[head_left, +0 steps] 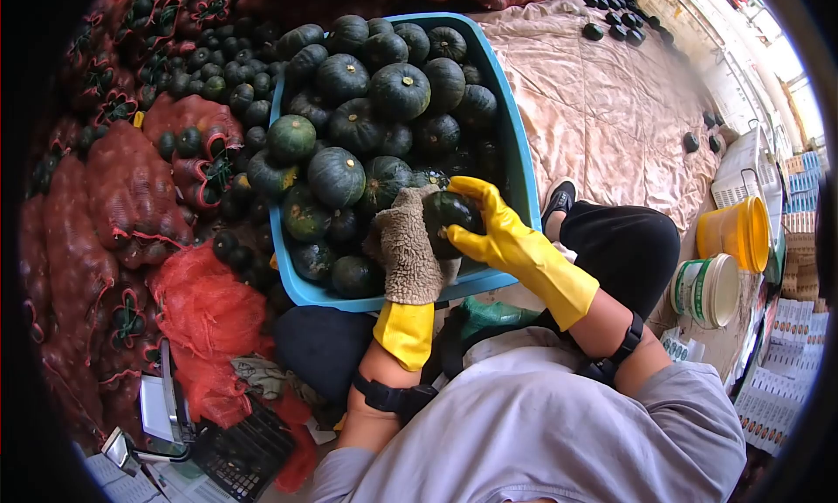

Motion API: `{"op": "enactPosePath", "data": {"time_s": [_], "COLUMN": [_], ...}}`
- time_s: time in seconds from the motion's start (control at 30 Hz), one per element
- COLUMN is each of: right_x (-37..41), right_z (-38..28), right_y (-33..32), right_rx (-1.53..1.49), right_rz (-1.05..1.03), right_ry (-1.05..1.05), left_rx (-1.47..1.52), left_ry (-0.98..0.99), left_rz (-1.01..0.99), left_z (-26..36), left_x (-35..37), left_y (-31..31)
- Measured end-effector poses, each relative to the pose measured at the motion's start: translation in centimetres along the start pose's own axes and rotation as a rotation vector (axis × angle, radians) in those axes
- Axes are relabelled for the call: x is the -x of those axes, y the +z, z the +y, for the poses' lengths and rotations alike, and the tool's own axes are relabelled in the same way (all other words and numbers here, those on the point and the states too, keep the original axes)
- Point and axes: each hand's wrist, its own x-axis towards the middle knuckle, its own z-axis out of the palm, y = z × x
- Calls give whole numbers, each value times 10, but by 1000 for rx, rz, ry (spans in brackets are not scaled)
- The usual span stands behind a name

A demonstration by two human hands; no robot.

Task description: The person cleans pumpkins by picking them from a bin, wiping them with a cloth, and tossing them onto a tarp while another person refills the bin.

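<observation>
A dark green squash (pixel 449 222) is held between my two hands over the near right part of a blue tub (pixel 522 167). My right hand (pixel 491 224), in a yellow rubber glove, grips its right side with the fingers curved round it. On its left is my left hand (pixel 412 241), wrapped in a brown fluffy cloth mitt (pixel 415 263) over a yellow glove; the mitt presses on the squash and hides the fingers. Many green squashes (pixel 400 91) fill the tub.
Red net sacks (pixel 135 184) and loose squashes (pixel 231 67) lie left of the tub. A pinkish sheet (pixel 602 110) covers the floor at right. Beyond my knee are a yellow bucket (pixel 733 232) and a white bucket (pixel 705 291). A scale (pixel 161 407) sits at lower left.
</observation>
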Motion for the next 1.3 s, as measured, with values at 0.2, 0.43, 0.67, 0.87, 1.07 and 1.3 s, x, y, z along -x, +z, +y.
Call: {"op": "enactPosePath", "data": {"time_s": [0.2,0.43,0.67,0.87,1.07,1.3], "right_x": [8,12,-13,11,4,-60], "right_z": [2,-3,54,33,27,-38], "right_y": [36,0,31,21,-55,-127], "right_rx": [-759,330,420,-265,-1264,-182], "right_rz": [221,-35,525,142,-259,241], "right_ry": [272,-334,-245,456,589,-149], "left_rx": [300,564,-91,-230,223,243], "left_ry": [141,-44,-201,78,-338,-129], "left_rz": [103,-144,58,-118,-186,-228], "left_z": [-14,-13,26,12,2,-37], "left_x": [0,0,15,4,-11,-7], "left_y": [1,-14,0,-5,-1,-14]}}
